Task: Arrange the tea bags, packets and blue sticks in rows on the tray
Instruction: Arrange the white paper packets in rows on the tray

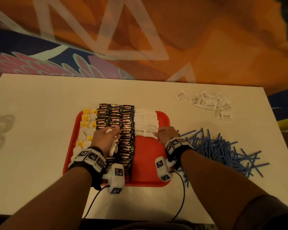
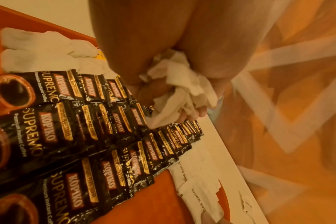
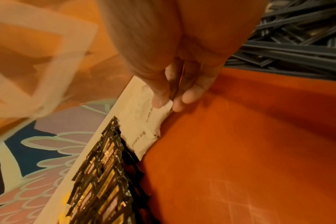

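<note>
White brown-sugar packets (image 1: 145,121) — two neat, perhaps overlapping, rows.

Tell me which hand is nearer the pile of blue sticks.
Right. The right hand rests at the tray's right edge, beside the blue sticks; the left hand is across the tray, over the coffee packets.

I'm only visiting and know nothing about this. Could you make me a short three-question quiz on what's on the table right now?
1. True or false: the blue sticks lie in rows on the red tray.
2. What does the left hand hold? A) white packets B) black coffee sachets C) a stick
3. What is printed on the packet under the right hand?

Key: 1 false, piled beside the tray; 2 A; 3 brown sugar.
</note>
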Demonstrator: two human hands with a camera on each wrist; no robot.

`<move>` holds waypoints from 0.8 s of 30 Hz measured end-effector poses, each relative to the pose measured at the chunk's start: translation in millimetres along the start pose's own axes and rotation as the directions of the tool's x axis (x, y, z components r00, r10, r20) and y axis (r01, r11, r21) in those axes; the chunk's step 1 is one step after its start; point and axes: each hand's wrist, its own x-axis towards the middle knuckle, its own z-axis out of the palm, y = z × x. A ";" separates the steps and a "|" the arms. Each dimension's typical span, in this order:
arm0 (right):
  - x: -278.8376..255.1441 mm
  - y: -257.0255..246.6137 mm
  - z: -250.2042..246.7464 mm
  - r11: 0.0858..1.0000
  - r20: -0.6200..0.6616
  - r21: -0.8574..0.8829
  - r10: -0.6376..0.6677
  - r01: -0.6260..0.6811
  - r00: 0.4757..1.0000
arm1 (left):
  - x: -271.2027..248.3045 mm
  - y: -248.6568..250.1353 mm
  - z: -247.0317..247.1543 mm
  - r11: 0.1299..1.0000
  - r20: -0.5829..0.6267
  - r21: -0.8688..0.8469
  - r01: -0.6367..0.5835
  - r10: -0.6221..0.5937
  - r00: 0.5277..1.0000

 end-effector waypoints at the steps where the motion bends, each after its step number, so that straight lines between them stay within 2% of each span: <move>1: 1.5 -0.3 3.4 1.000 0.002 -0.003 0.013 -0.013 1.000 | 0.2 -1.2 -1.5 1.000 0.000 0.000 0.003 -0.003 1.000; 10: 13.4 -0.9 14.3 0.997 -0.093 -0.046 0.061 -0.066 0.994 | -6.2 0.1 -2.6 1.000 0.012 0.008 -0.007 0.007 1.000; 14: 10.7 -4.5 12.9 0.993 -0.116 -0.106 0.039 -0.051 0.993 | -4.3 -0.3 -0.8 1.000 0.031 0.001 -0.005 0.005 0.999; 18: 7.7 -1.8 11.1 0.996 -0.126 -0.057 0.066 -0.074 0.990 | -0.8 -1.4 2.0 0.999 0.083 -0.020 0.041 -0.039 0.996; 21: 1.9 -1.3 6.8 0.999 -0.127 -0.022 0.041 -0.044 0.991 | -2.8 2.7 5.6 0.996 0.145 -0.001 0.090 -0.089 0.985; 24: -8.2 -8.8 1.4 0.998 -0.082 -0.014 -0.067 0.066 0.994 | -6.5 8.5 11.0 0.994 0.196 0.051 0.096 -0.104 0.975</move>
